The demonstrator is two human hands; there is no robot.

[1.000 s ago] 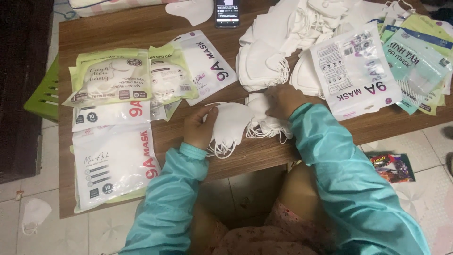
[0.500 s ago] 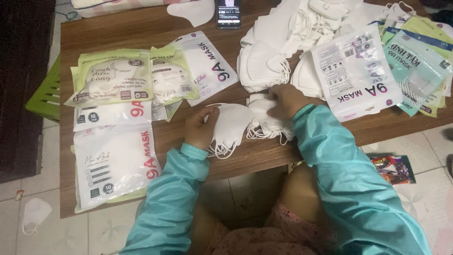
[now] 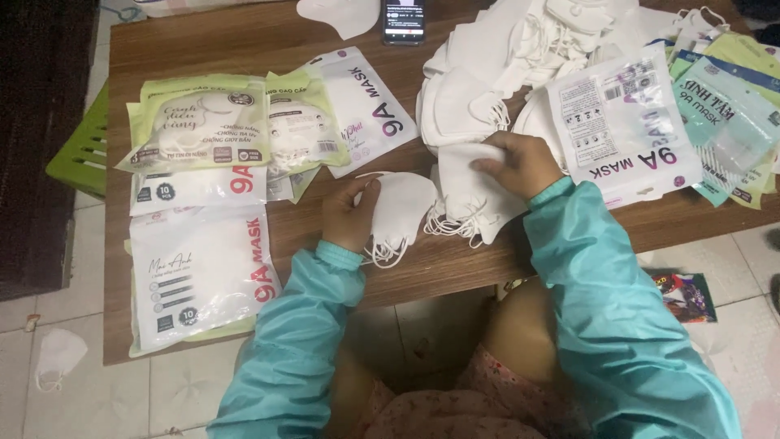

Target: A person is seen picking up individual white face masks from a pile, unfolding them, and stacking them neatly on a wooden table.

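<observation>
From the head camera I see my left hand (image 3: 351, 213) pinching a small stack of white masks (image 3: 400, 211) at the near edge of the wooden table (image 3: 244, 41). My right hand (image 3: 520, 162) grips another white mask (image 3: 475, 191) just beside, below the loose mask pile (image 3: 520, 65); sealed mask packets (image 3: 199, 276) lie left

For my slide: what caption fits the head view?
Left hand and right hand hold white face masks over a wooden table.
</observation>
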